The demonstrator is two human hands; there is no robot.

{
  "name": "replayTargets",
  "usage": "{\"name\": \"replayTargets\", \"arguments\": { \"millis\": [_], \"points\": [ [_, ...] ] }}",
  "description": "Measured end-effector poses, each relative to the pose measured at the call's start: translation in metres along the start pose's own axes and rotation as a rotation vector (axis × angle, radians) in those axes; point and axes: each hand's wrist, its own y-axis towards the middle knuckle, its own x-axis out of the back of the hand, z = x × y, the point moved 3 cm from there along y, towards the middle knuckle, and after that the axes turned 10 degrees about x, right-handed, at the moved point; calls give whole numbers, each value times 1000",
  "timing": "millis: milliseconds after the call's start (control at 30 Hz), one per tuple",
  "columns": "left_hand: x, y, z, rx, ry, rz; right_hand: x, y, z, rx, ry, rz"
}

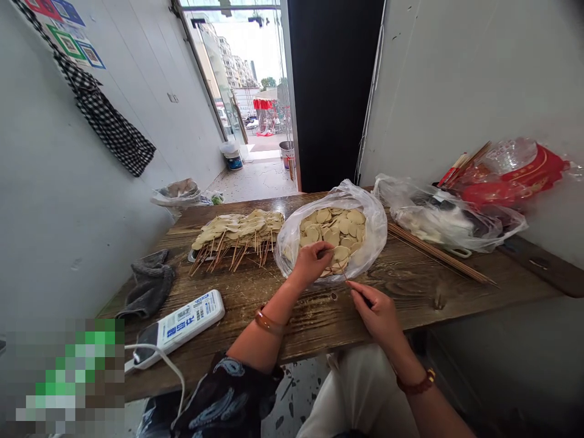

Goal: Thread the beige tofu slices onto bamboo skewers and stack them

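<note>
A thin stick (345,277) is pinched between the thumb and fingers of the right hand (350,286), just beyond the near edge of the counter (255,298). Its far end is pointed at the pale round slices (323,216), which are heaped inside a clear plastic bag (376,226) at the middle of the counter. The left hand (329,248) is held over the near part of the heap, its fingers bent and drawn close to the thumb; whether a slice is gripped there cannot be made out.

To the left of the bag, skewered slices (241,224) are piled in rows, with their bare stick ends pointed toward the person. A bundle of sticks (444,257) is laid to the right of the bag, near a crumpled plastic bag (493,226) and red packaging (533,173). At the left side of the counter, a grey cloth (152,285) is placed behind a white device (189,322) marked with blue lettering, beside which a white cable (171,360) is looped.
</note>
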Motion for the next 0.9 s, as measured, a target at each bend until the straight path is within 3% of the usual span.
{"name": "replayTargets", "arguments": {
  "millis": [367, 700, 800, 900],
  "points": [
    [-1, 4, 3, -37, 0, -7, 1, 3, 0, -41, 22, -11],
    [-16, -4, 1, -69, 84, 103, 0, 4, -6, -96, 65, -50],
    [-22, -7, 0, -35, -9, 183, 3, 3, -4, -163, 86, -67],
    [-25, -8, 2, 63, -245, 228, 8, 2, 0, -230, 117, -92]
  ]
}}
